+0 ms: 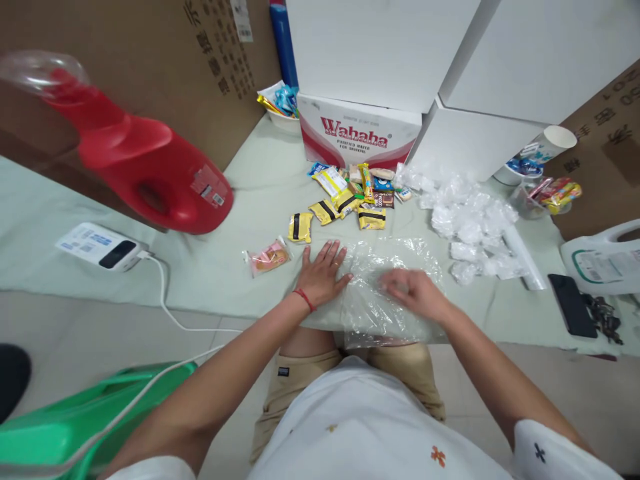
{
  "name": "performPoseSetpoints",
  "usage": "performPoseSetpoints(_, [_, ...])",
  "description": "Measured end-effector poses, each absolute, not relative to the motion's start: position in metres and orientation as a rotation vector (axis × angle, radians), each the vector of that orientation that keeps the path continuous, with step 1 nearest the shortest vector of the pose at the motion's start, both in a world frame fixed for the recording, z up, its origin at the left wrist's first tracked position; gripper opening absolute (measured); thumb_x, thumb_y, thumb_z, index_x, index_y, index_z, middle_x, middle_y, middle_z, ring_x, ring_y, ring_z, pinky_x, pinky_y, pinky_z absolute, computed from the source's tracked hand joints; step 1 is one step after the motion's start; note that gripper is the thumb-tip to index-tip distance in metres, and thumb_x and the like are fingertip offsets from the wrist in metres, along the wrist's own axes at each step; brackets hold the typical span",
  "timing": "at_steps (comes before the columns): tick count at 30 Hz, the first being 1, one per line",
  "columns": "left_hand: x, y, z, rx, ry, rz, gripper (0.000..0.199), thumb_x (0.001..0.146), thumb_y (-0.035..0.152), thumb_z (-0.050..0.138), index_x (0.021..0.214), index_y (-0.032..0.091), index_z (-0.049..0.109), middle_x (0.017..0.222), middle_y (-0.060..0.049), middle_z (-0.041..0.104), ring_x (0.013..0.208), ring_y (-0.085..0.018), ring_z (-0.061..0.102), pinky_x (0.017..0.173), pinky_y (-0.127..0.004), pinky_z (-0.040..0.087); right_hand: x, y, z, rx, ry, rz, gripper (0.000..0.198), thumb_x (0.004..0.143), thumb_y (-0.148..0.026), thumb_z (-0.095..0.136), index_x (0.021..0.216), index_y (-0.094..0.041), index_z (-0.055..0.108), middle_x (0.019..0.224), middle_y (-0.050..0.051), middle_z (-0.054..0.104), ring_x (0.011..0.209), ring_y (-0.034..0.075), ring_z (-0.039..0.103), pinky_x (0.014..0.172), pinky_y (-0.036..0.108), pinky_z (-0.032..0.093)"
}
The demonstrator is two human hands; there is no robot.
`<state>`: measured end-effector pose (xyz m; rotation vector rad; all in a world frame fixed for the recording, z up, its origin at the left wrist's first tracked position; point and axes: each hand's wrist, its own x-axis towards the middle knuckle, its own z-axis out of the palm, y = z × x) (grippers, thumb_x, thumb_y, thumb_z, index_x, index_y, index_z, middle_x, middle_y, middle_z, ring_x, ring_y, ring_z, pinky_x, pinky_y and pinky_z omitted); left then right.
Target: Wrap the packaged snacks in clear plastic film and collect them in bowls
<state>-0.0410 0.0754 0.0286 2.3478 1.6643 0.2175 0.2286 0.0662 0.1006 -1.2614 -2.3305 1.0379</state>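
A clear plastic sheet (385,300) lies spread at the table's front edge and hangs a little over it. My left hand (321,275) rests flat with fingers spread, its thumb at the sheet's left edge. Above the sheet is my right hand (413,290), its fingers partly curled and smeared by motion; whether it grips anything is unclear. Left of my left hand sits a pink-wrapped snack (270,257). Just beyond my fingertips lie a yellow snack packet (299,227) and a pile of mixed wrapped snacks (345,193).
Crumpled plastic-wrapped bundles (465,207) and a plastic film roll (524,257) lie at right, near a dark phone (571,305) and keys (603,317). A Wahaha box (360,133) stands behind. At left are a red bottle (150,167) and a white cabled device (103,247).
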Motion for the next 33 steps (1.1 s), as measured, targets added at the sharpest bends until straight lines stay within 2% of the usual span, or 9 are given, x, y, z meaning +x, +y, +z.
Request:
performPoseSetpoints(3, [-0.044, 0.075, 0.029, 2.364, 1.666, 0.164, 0.077, 0.099, 0.067, 0.038, 0.165, 0.027, 0.03, 0.174, -0.011, 0.022, 0.161, -0.032, 0.02, 0.127, -0.067, -0.002, 0.219, 0.143, 0.094, -1.584, -2.307, 0.458, 0.042, 0.097, -0.03, 0.056, 0.137, -0.018, 0.066, 0.134, 0.015, 0.067, 0.122, 0.035, 0.057, 0.107, 0.05, 0.046])
performPoseSetpoints(6, [-0.041, 0.075, 0.031, 2.352, 1.673, 0.124, 0.082, 0.097, 0.072, 0.038, 0.165, 0.027, 0.029, 0.175, -0.01, 0.021, 0.161, -0.034, 0.019, 0.127, -0.068, -0.002, 0.197, 0.202, 0.083, -1.741, -2.409, 0.288, 0.075, 0.086, -0.038, 0.073, 0.153, -0.013, 0.05, 0.15, 0.02, 0.054, 0.129, 0.041, 0.044, 0.106, 0.053, 0.042])
performPoseSetpoints(7, [-0.041, 0.076, 0.031, 2.347, 1.672, 0.112, 0.084, 0.096, 0.073, 0.038, 0.165, 0.027, 0.029, 0.175, -0.01, 0.02, 0.161, -0.035, 0.019, 0.126, -0.069, -0.002, 0.19, 0.214, 0.08, -1.76, -2.473, 0.281, 0.076, 0.085, -0.04, 0.075, 0.152, -0.013, 0.05, 0.149, 0.021, 0.054, 0.13, 0.042, 0.042, 0.105, 0.054, 0.041])
performPoseSetpoints(11, [-0.042, 0.08, 0.033, 2.315, 1.637, 0.057, 0.098, 0.089, 0.081, 0.045, 0.167, 0.026, 0.025, 0.176, -0.011, 0.015, 0.162, -0.037, 0.014, 0.125, -0.071, -0.006, 0.184, 0.227, 0.083, -1.682, -2.641, 0.205, 0.053, 0.088, -0.035, 0.069, 0.136, -0.013, 0.064, 0.133, 0.02, 0.062, 0.128, 0.041, 0.04, 0.103, 0.053, 0.036])
performPoseSetpoints(13, [-0.045, 0.083, 0.036, 2.291, 1.589, 0.005, 0.109, 0.082, 0.086, 0.05, 0.167, 0.025, 0.021, 0.176, -0.013, 0.009, 0.162, -0.039, 0.011, 0.123, -0.072, -0.009, 0.196, 0.217, 0.091, -1.663, -2.577, 0.174, 0.054, 0.085, -0.035, 0.07, 0.134, -0.013, 0.064, 0.13, 0.02, 0.063, 0.125, 0.041, 0.042, 0.102, 0.052, 0.036])
performPoseSetpoints(21, [-0.052, 0.091, 0.04, 2.257, 1.461, -0.179, 0.143, 0.059, 0.09, 0.068, 0.169, 0.02, 0.008, 0.175, -0.017, -0.007, 0.161, -0.045, -0.005, 0.118, -0.077, -0.013, 0.241, 0.111, 0.119, -1.365, -2.556, 0.541, 0.05, 0.084, -0.036, 0.071, 0.131, -0.021, 0.064, 0.121, 0.011, 0.067, 0.114, 0.033, 0.049, 0.101, 0.048, 0.039])
performPoseSetpoints(28, [-0.053, 0.094, 0.038, 2.24, 1.423, -0.168, 0.144, 0.058, 0.083, 0.075, 0.169, 0.021, 0.007, 0.175, -0.019, -0.006, 0.161, -0.045, -0.008, 0.118, -0.078, -0.011, 0.242, 0.071, 0.085, -1.439, -2.676, 0.561, 0.054, 0.082, -0.027, 0.075, 0.135, -0.024, 0.063, 0.127, 0.013, 0.066, 0.121, 0.034, 0.049, 0.101, 0.05, 0.04])
performPoseSetpoints(31, [-0.053, 0.094, 0.039, 2.23, 1.418, -0.177, 0.143, 0.059, 0.082, 0.075, 0.169, 0.021, 0.007, 0.175, -0.019, -0.008, 0.161, -0.045, -0.009, 0.117, -0.079, -0.012, 0.244, 0.086, 0.085, -1.362, -2.741, 0.655, 0.055, 0.083, -0.039, 0.079, 0.133, -0.022, 0.066, 0.125, 0.013, 0.067, 0.119, 0.034, 0.053, 0.101, 0.049, 0.042])
performPoseSetpoints(33, [-0.053, 0.094, 0.04, 2.223, 1.421, -0.202, 0.143, 0.06, 0.082, 0.075, 0.169, 0.02, 0.006, 0.175, -0.018, -0.009, 0.161, -0.044, -0.009, 0.117, -0.079, -0.012, 0.233, 0.105, 0.095, -1.285, -2.735, 0.69, 0.048, 0.09, -0.046, 0.073, 0.131, -0.021, 0.067, 0.122, 0.013, 0.068, 0.116, 0.031, 0.058, 0.103, 0.045, 0.043])
